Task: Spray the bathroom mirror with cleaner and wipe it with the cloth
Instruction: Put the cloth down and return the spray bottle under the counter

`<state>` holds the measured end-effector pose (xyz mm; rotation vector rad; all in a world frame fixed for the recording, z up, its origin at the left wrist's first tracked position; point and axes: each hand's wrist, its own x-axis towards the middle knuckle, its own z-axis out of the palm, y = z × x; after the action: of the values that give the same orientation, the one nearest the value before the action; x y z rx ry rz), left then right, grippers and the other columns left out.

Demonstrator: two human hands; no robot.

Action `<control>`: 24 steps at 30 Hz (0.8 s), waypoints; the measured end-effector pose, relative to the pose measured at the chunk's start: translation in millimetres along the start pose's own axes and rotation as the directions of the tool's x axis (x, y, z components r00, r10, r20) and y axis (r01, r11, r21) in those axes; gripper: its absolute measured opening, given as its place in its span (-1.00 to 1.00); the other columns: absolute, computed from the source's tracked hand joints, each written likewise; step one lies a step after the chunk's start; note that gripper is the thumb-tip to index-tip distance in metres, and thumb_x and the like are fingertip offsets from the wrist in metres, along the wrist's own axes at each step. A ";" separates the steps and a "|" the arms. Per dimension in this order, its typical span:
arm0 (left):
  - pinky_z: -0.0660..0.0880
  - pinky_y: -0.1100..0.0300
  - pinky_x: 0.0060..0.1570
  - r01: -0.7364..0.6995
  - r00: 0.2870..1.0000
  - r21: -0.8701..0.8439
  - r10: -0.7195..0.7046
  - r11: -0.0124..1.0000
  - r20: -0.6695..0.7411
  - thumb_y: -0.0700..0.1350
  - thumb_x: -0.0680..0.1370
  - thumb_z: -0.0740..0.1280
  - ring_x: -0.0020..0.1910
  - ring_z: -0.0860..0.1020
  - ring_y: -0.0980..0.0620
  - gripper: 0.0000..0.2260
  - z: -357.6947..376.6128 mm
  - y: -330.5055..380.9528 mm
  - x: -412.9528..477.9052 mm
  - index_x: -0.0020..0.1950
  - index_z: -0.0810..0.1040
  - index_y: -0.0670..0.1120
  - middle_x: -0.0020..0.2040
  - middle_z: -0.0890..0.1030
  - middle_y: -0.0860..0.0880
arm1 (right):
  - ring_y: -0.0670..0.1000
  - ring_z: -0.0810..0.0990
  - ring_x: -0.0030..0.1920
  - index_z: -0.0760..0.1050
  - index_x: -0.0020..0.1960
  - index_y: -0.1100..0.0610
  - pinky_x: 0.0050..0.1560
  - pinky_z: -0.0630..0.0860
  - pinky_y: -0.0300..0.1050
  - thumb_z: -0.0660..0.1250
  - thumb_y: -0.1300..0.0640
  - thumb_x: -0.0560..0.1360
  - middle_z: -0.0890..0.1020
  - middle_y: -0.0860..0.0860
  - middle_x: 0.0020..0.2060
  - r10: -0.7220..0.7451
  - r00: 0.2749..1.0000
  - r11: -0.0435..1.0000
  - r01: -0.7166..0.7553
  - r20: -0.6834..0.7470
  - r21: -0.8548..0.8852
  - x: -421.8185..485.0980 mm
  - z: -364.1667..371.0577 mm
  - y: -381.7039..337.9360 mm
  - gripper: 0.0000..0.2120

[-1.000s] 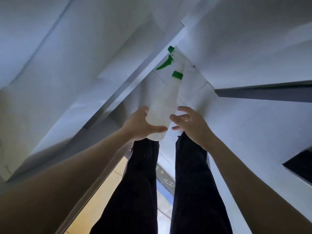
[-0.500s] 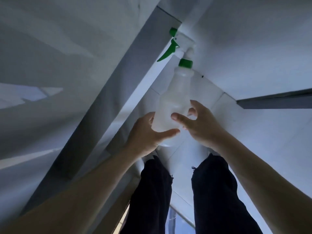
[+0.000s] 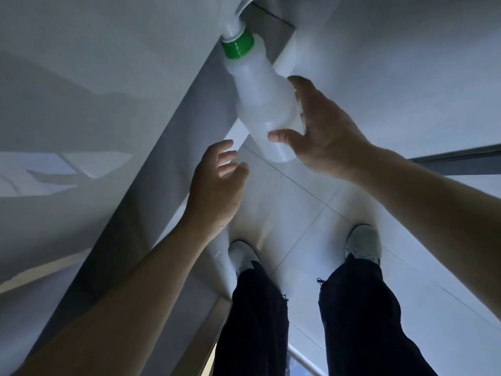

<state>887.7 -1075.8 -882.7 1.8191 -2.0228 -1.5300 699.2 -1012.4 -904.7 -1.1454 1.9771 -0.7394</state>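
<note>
Right hand (image 3: 325, 131) alone grips the bottle (image 3: 265, 96) low down, left hand (image 3: 214, 185) just below, fingers (image 3: 227, 156) slack, so a weak hold could drop it onto the floor (image 3: 298, 202).

The spray bottle (image 3: 264, 99) is translucent white plastic with a green screw collar (image 3: 238, 46) at its neck; the white sprayer head above the collar is cut off by the top edge of the view. It is off the floor and tilted, neck up and away, base nearer the camera. The right hand (image 3: 325, 131) grips its lower body, thumb across the front.
</note>
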 end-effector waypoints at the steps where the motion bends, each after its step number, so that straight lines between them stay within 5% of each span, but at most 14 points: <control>1: 0.38 0.67 -0.05 -0.008 1.000 0.009 0.008 1.000 -0.010 -0.17 0.65 0.31 0.22 0.53 0.21 -0.62 -2.1 -0.6 -0.5 0.46 0.44 -0.01 0.38 0.56 0.04 | 0.08 0.51 0.28 0.16 0.55 0.03 0.31 0.49 0.12 0.44 -0.12 0.51 0.47 0.00 0.39 -0.022 1.000 1.000 0.022 -0.015 -0.009 5.1 0.1 -4.6 -0.26; 6: 0.45 0.41 0.23 -0.046 0.999 0.058 0.045 0.997 0.021 -0.23 0.64 0.29 0.19 0.57 0.24 -0.64 -10.8 -8.9 -2.5 0.42 0.45 0.01 0.36 0.55 0.07 | 0.11 0.50 0.36 0.12 0.57 0.04 0.34 0.43 0.03 0.44 -0.10 0.51 0.46 0.01 0.42 -0.019 0.996 0.999 0.022 -0.092 0.025 25.5 13.3 -19.4 -0.22; 10: 0.47 0.47 0.17 -0.018 1.000 0.045 0.018 0.999 0.001 -0.25 0.63 0.29 0.20 0.58 0.20 -0.65 -21.5 -19.4 -1.6 0.39 0.46 0.02 0.31 0.56 0.07 | 0.10 0.46 0.41 0.11 0.57 0.08 0.34 0.40 -0.01 0.44 -0.06 0.53 0.42 0.04 0.45 -0.057 0.988 0.997 0.064 -0.143 0.047 36.6 35.1 -35.5 -0.23; 18: 0.47 0.15 0.31 -0.058 0.998 0.230 0.055 0.972 0.018 -0.11 0.56 0.30 0.30 0.56 0.14 -0.57 -38.5 -44.3 -13.0 0.43 0.41 0.09 0.36 0.52 0.13 | 0.14 0.56 0.30 0.12 0.57 0.18 0.27 0.54 0.08 0.52 0.06 0.47 0.37 0.10 0.47 -0.119 0.966 0.981 0.150 -0.229 0.120 71.0 93.5 -56.9 -0.17; 22: 0.47 0.15 0.28 -0.052 0.999 0.278 0.052 0.959 0.008 -0.10 0.57 0.32 0.31 0.54 0.12 -0.54 -47.3 -43.1 -12.9 0.47 0.38 0.06 0.42 0.49 0.10 | 0.09 0.25 0.56 -0.10 0.64 0.20 0.48 0.19 -0.17 0.47 0.11 0.52 0.14 0.11 0.62 0.009 0.997 0.994 -0.001 -0.072 0.110 63.8 100.6 -50.5 -0.06; 24: 0.47 0.13 0.31 -0.046 0.999 0.284 0.048 0.958 -0.001 -0.17 0.61 0.32 0.32 0.54 0.11 -0.54 -48.3 -38.3 -12.5 0.49 0.37 0.05 0.44 0.48 0.09 | 0.07 0.28 0.54 -0.04 0.64 0.18 0.47 0.19 -0.19 0.43 0.13 0.55 0.19 0.11 0.59 0.082 0.996 0.992 -0.080 -0.025 0.101 34.6 100.9 -36.0 -0.15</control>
<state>948.5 -1090.2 -875.5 1.8444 -2.3682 -1.2719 786.2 -1071.0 -945.5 -0.9947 1.9750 -0.8073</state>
